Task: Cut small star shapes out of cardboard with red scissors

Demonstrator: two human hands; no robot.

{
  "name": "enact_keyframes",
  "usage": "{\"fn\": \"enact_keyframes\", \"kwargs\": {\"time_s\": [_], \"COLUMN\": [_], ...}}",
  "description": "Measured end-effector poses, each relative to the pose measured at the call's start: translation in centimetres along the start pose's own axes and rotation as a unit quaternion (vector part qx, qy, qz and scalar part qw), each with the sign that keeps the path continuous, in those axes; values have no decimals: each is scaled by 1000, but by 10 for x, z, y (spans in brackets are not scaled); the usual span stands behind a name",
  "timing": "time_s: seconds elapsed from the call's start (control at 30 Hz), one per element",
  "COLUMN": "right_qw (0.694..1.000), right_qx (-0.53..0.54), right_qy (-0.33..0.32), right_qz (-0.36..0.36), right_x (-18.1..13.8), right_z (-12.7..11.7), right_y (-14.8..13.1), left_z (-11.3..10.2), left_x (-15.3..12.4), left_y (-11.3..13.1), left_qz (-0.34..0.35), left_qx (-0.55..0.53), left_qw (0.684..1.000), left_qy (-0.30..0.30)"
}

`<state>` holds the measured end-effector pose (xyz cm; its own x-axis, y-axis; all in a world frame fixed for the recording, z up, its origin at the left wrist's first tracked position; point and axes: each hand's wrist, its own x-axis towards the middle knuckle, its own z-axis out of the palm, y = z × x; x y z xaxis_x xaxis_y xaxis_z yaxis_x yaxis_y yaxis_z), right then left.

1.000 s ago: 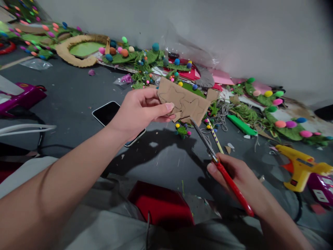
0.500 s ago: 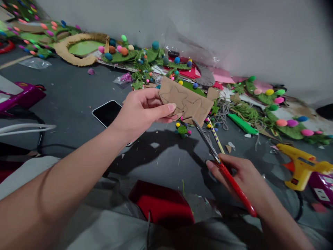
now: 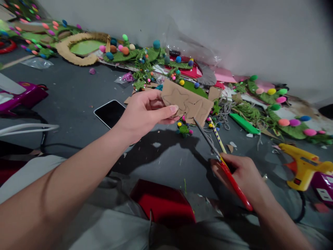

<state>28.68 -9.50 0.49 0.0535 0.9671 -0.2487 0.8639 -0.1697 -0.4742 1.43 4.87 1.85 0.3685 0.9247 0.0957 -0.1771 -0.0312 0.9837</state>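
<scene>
My left hand [image 3: 152, 111] pinches a piece of brown cardboard [image 3: 191, 99] by its left side, thumb on top. Two star outlines are drawn on the cardboard, and its lower edge has cuts in it. In my right hand [image 3: 240, 173] is a pair of scissors [image 3: 215, 151] with red handles. Their blade tips meet the cardboard's lower edge, below the right-hand star. Just behind the blades lies a dotted pencil-like stick [image 3: 218, 135]. A phone [image 3: 110, 113] with a dark screen lies partly hidden under my left forearm.
Green felt wreath pieces [image 3: 153, 55] with coloured pompoms line the wall. A tan ring [image 3: 62, 52], grey string [image 3: 223, 114], a green comb [image 3: 244, 124] and a yellow glue gun [image 3: 301, 166] lie around the grey table [image 3: 75, 90]. A purple device [image 3: 26, 97] stands at left.
The scissor handles have drawn closer together in my right hand, with the tips still at the cardboard's edge. My left hand keeps its hold; the whole view has shifted slightly.
</scene>
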Motion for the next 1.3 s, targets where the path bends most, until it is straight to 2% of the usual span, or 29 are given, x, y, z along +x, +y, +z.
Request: {"fn": "enact_keyframes", "kwargs": {"time_s": [0.4, 0.53, 0.77, 0.87, 1.07, 1.3], "right_qw": [1000, 1000, 999, 999, 995, 989], "right_qx": [-16, -8, -5, 19, 95, 143], "right_qy": [-6, 5, -23, -22, 17, 17], "right_qz": [-7, 16, 27, 29, 14, 36], "right_x": [1, 4, -1, -2, 2, 2], "right_z": [5, 1, -10, -12, -9, -8], "right_y": [0, 5, 9, 6, -5, -8], "left_z": [0, 2, 1, 4, 17, 22], "left_x": [2, 2, 4, 3, -6, -12], "left_y": [1, 1, 1, 3, 3, -5], "left_qz": [-1, -15, -31, -57, -142, -175], "left_qx": [25, 0, -27, -64, -153, -177], "left_qw": [999, 998, 996, 994, 977, 969], "left_qy": [43, 63, 80, 72, 43, 0]}}
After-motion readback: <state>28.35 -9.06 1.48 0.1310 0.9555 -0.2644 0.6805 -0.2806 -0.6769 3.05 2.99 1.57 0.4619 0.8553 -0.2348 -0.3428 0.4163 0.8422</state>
